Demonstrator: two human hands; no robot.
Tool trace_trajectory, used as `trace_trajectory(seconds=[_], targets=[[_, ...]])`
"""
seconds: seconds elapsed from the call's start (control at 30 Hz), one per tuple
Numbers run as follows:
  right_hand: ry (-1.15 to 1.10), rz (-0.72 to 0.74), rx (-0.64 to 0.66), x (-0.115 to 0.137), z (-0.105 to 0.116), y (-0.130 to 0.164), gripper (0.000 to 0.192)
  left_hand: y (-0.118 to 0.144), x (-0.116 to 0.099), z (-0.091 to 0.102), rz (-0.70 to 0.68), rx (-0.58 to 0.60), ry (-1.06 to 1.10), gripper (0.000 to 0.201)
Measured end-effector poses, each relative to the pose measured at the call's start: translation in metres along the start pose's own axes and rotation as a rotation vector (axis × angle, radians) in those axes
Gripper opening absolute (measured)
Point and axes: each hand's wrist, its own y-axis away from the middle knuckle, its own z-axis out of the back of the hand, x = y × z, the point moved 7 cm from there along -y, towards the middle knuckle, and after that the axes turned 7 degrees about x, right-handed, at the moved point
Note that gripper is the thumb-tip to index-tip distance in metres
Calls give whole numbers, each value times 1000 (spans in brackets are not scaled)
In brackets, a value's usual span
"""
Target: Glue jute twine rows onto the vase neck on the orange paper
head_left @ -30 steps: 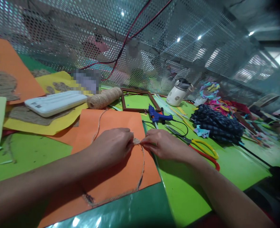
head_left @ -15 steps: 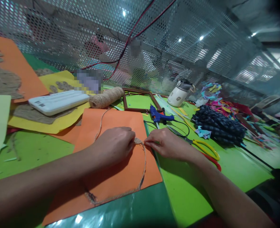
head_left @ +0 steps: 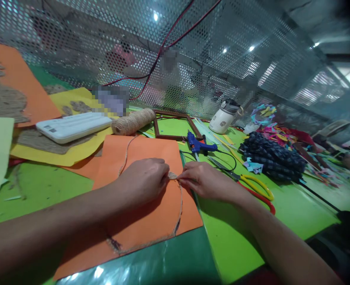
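While your left hand (head_left: 150, 177), fingers closed, holds small twine coil (head_left: 172, 175) near right edge of orange sheet (head_left: 153, 147), your right hand (head_left: 203, 178) pinches twine strand (head_left: 181, 200).

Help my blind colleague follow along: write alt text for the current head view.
A person's left hand and right hand hold opposite ends of a small twine patch over an orange sheet. Beyond the sheet lie a twine roll and brown frame; to its right lie a blue glue gun and scissors.
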Motion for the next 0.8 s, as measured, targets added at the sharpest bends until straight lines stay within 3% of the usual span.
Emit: trace_trajectory(seconds=[0.3,0.8], targets=[[-140,-29,-40,-8,4,3,23,1,-2,-1,-42,-13,-26,27],[42,-32,65,4,0,2,24,1,-6,-1,-59,-6,-8,25]])
